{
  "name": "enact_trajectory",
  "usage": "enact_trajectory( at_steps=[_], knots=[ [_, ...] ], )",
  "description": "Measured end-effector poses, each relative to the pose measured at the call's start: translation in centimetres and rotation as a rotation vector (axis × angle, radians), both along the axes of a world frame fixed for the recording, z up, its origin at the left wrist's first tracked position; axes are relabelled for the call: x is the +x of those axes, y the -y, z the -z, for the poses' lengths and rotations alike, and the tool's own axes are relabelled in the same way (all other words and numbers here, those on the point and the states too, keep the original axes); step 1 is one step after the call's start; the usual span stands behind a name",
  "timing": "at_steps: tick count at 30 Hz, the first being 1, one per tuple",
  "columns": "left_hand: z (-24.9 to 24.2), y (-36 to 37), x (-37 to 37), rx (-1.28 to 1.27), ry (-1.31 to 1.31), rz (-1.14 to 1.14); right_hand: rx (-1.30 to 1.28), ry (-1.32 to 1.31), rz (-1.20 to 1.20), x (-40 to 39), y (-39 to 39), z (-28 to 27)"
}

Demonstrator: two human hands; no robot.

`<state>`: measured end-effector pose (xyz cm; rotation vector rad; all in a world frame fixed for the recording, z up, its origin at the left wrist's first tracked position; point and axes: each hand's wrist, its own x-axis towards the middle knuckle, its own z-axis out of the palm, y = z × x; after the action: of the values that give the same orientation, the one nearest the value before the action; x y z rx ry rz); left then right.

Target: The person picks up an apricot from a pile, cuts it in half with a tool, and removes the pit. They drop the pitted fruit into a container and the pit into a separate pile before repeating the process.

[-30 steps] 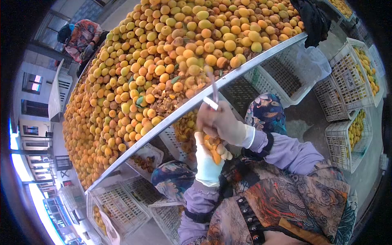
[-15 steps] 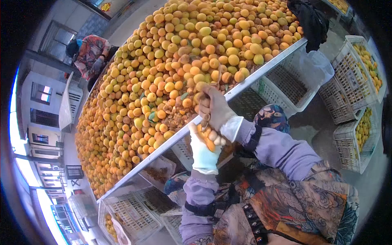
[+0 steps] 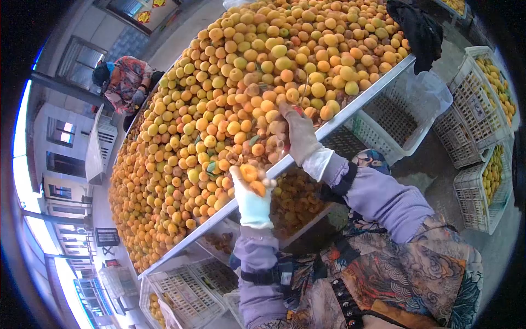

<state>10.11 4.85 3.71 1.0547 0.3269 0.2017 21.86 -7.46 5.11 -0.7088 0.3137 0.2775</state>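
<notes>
In my gloved left hand [image 3: 253,198], just over the table's near edge, is a split apricot [image 3: 249,173] with its orange flesh showing. My right hand [image 3: 300,134] reaches over the rim with its fingers curled around a small knife [image 3: 298,110]; a bit of red handle and a thin blade show above the fist. Both hands are close to a wide heap of whole apricots [image 3: 219,104]. Brown pits and scraps lie among the fruit beside my right hand.
A metal rim [image 3: 219,204] edges the sloping table. Below it, a crate [image 3: 298,205] holds orange pieces. White crates [image 3: 482,109] of fruit are stacked on the right, another crate [image 3: 183,288] is at lower left. A person [image 3: 127,85] bends over the far side.
My hands were together at the rim. Now my left hand has moved left and up with the split apricot, and my right hand has shifted right and down, away from it.
</notes>
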Motion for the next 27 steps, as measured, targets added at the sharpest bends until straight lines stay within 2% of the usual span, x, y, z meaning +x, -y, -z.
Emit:
enact_trajectory(
  at_steps=[1,2,4,5,6,8,9,12,14,16,18,20,22,24,27],
  knots=[
    [-1.6,0.8,-0.8,-0.074,-0.068,0.036,0.033,0.025,-0.011,-0.2,0.3,0.2],
    [-1.6,1.9,-1.4,0.013,-0.163,-0.060,0.032,0.017,-0.012,-0.6,0.7,0.4],
    [-0.2,2.1,-3.1,0.255,-0.222,0.019,0.022,0.041,-0.121,-1.6,1.8,-0.2],
    [0.8,1.8,-3.5,0.357,-0.257,-0.025,0.033,0.044,-0.159,-2.0,2.2,-0.5],
    [1.8,1.3,-3.9,0.357,-0.255,-0.029,0.034,0.046,-0.163,-2.3,2.5,-0.3],
    [3.4,0.7,-4.5,0.791,-0.131,-0.143,0.005,0.118,-0.246,-3.0,3.0,0.4],
    [2.4,1.0,-4.9,0.913,-0.128,-0.150,-0.037,0.087,-0.283,-3.2,3.3,0.5],
    [1.8,0.5,-5.0,0.973,-0.058,-0.191,-0.152,0.113,-0.385,-4.4,4.2,0.6],
    [1.1,0.1,-3.0,0.998,-0.044,-0.196,-0.117,0.125,-0.400,-5.4,4.8,0.5],
    [0.7,-0.1,-0.2,1.037,0.031,-0.200,-0.187,0.091,-0.487,-6.1,5.0,0.7],
    [1.7,-1.1,2.7,1.327,0.072,-0.254,-0.215,0.051,-0.516,-6.8,5.1,0.4],
    [1.7,-1.4,4.6,1.737,0.058,-0.187,-0.318,0.124,-0.530,-7.2,5.1,1.3],
    [3.0,-2.2,6.2,1.958,-0.055,-0.121,-0.353,0.133,-0.511,-7.6,5.4,0.7],
    [2.9,-1.9,6.7,2.080,-0.167,-0.086,-0.381,0.103,-0.572,-8.3,6.2,0.1],
    [3.0,-2.3,6.8,1.958,-0.185,-0.073,-0.409,0.115,-0.610,-8.9,5.9,1.3]
  ],
)
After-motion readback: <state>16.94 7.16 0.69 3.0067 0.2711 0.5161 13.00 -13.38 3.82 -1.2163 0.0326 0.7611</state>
